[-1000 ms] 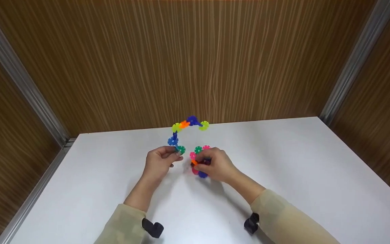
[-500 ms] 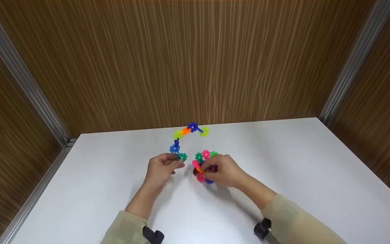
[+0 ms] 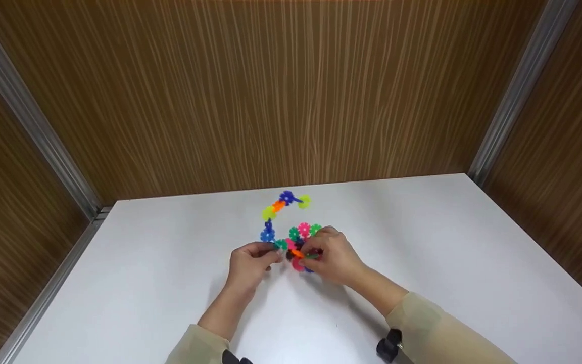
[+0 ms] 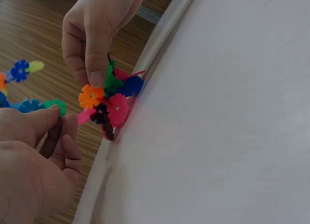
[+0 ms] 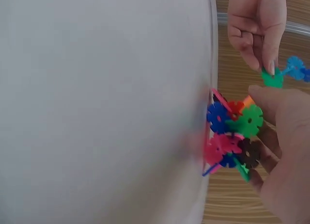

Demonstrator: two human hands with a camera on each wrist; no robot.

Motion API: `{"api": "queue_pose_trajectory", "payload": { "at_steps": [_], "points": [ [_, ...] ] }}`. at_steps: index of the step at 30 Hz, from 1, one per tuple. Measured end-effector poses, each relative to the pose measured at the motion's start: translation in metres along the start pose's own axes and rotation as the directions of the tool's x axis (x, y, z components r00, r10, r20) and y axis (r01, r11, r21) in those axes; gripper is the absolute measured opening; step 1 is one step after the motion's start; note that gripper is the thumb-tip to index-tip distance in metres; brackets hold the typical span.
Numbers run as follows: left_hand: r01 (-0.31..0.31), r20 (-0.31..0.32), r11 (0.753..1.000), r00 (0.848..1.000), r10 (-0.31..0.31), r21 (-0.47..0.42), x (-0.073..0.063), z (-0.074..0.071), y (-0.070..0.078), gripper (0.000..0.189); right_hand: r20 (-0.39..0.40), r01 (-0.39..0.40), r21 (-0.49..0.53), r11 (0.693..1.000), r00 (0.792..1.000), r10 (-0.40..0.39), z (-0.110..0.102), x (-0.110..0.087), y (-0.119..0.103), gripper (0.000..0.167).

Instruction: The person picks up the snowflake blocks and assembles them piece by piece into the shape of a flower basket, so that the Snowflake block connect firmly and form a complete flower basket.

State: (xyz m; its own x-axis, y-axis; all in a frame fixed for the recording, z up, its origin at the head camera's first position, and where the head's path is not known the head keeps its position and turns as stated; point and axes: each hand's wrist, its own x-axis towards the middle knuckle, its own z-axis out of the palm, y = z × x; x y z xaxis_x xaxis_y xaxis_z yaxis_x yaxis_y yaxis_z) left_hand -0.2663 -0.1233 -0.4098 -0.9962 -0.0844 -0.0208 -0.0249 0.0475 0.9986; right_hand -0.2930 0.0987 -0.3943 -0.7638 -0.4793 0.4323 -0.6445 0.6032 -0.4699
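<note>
My left hand (image 3: 248,268) pinches the green end disc (image 4: 56,105) of a curved chain of interlocking plastic snowflake discs (image 3: 268,235). Blue, yellow and orange discs make up the rest of that chain, which arcs up and away to a yellow one (image 3: 304,201). A ball-like cluster of snowflake discs (image 5: 219,118) in pink, green, blue, brown and orange is held by my right hand (image 3: 339,259). Thumb and fingers grip it close to an orange disc (image 4: 91,96). The green end disc is right beside the cluster; whether they touch I cannot tell.
Both hands are over a white table (image 3: 134,283). Wood-grain panels (image 3: 291,91) stand behind it and at both sides, with metal strips at the corners. Black wrist mounts (image 3: 389,346) sit on the sleeves.
My left hand has moved right and nearer, bringing the chain's green end up to the cluster. The right hand shifted slightly right and nearer at first, then stayed about level.
</note>
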Motion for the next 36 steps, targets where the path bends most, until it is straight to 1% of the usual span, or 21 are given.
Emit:
{"api": "queue_pose_trajectory", "payload": {
  "at_steps": [5, 9, 14, 23, 28, 31, 36],
  "points": [
    [0.019, -0.01, 0.999, 1.0, -0.019, -0.028, 0.0, 0.003, -0.001, 0.017, -0.091, 0.044, -0.029, 0.999, 0.995, -0.047, 0.008, 0.001, 0.002, 0.012],
    [0.025, -0.012, 0.999, 1.0, -0.026, -0.044, -0.001, 0.005, -0.002, 0.017, -0.129, 0.08, -0.032, 0.996, 0.988, -0.083, 0.014, 0.001, 0.003, 0.011],
    [0.028, -0.022, 0.998, 0.999, -0.03, -0.056, -0.003, 0.009, -0.004, 0.018, -0.181, 0.127, -0.044, 0.991, 0.974, -0.133, 0.016, 0.0, 0.003, 0.01],
    [0.03, -0.03, 0.998, 0.999, -0.032, -0.062, -0.005, 0.013, -0.007, 0.017, -0.199, 0.134, -0.033, 0.99, 0.97, -0.138, 0.02, 0.001, -0.002, 0.009],
    [0.045, -0.046, 0.998, 0.998, -0.048, -0.053, -0.008, 0.012, -0.007, 0.017, -0.204, 0.138, -0.032, 0.99, 0.969, -0.141, 0.023, 0.004, -0.009, 0.008],
    [0.035, -0.057, 0.998, 0.998, -0.038, -0.058, -0.009, 0.012, -0.007, 0.017, -0.205, 0.132, -0.027, 0.991, 0.969, -0.135, 0.024, 0.005, -0.013, 0.008],
    [-0.001, -0.068, 0.997, 0.998, -0.004, -0.074, -0.01, 0.011, -0.009, 0.016, -0.198, 0.113, -0.035, 0.993, 0.973, -0.118, 0.026, 0.006, -0.017, 0.008]
  ]
}}
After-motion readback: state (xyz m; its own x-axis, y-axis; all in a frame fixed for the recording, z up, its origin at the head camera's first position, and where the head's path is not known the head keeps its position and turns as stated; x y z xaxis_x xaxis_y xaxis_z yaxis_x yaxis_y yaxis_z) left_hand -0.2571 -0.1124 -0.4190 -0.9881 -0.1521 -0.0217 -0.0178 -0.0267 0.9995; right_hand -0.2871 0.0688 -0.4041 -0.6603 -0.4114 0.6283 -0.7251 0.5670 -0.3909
